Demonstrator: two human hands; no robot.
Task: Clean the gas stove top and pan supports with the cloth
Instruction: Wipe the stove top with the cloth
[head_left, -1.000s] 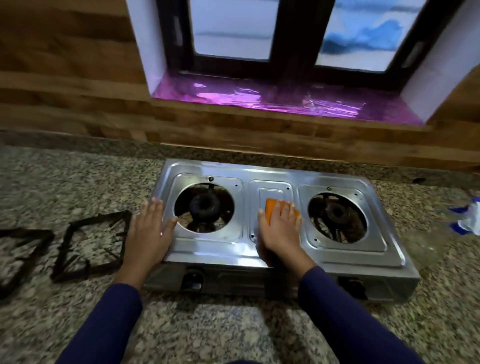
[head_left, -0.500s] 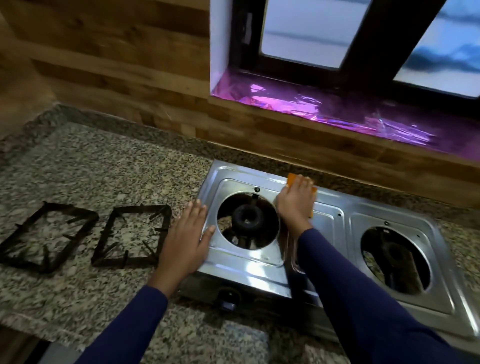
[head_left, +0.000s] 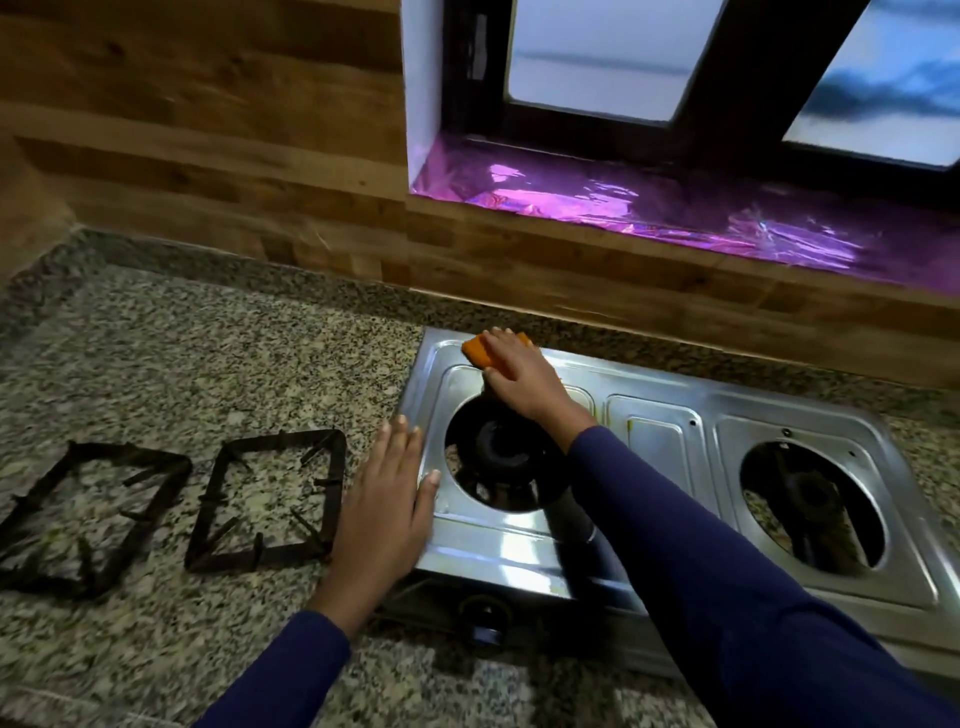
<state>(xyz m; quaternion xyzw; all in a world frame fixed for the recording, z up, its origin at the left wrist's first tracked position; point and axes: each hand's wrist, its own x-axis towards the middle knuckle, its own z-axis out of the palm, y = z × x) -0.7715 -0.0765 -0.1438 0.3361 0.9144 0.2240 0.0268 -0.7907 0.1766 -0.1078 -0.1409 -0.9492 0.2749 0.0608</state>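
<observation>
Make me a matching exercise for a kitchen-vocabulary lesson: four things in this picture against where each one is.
Things:
1. orange cloth
2. left hand
3. pan supports
4. purple foil

Places:
A. on the window sill
B. on the granite counter, left of the stove
C. under the right hand, at the stove's back left corner
D. flat on the stove's left edge

Pairs: 1-C, 2-D, 3-B, 4-A

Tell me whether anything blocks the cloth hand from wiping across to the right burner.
Nothing visible does. The right hand presses the orange cloth on the stove top's back left corner; the steel between there and the right burner lies bare. Both pan supports sit off on the counter, beside the left hand.
</observation>
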